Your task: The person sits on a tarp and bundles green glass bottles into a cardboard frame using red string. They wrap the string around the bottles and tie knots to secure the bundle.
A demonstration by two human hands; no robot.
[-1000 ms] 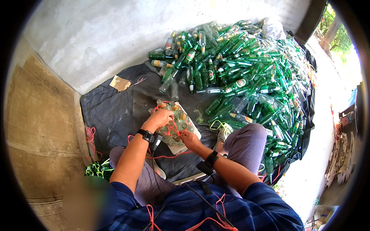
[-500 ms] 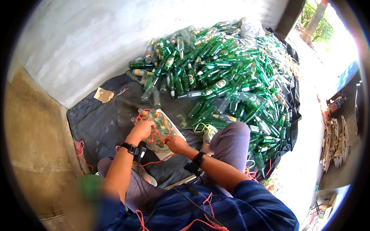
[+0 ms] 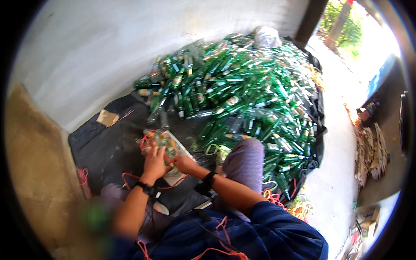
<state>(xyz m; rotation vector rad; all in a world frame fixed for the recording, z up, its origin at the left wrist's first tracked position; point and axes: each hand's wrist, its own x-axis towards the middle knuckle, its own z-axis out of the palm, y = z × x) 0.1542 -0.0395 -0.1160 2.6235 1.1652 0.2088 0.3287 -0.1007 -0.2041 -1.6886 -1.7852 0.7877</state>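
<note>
A bundle of clear glass bottles (image 3: 170, 141) stands upright on a pale board (image 3: 177, 179) between my legs, with red string (image 3: 150, 135) wound around and over it. My left hand (image 3: 157, 164) lies against the near left side of the bundle, its fingers stretched out and apart. At the bundle's near right side my right hand (image 3: 185, 164) is closed, pinching the red string. Its fingertips are partly hidden and slightly blurred. Both hands cover some of the nearer bottles.
A big heap of mostly green bottles (image 3: 242, 95) lies to the right and behind, on a black sheet (image 3: 112, 143). A cardboard scrap (image 3: 107, 118) rests near the white wall (image 3: 86, 56). More red string (image 3: 83, 177) lies at the left edge. Stacked cardboard (image 3: 370, 151) stands far right.
My left hand has moved down from the bottle tops to the bundle's near left side, its fingers spreading. My right hand stays closed near the bundle's right side. The whole view has shifted somewhat.
</note>
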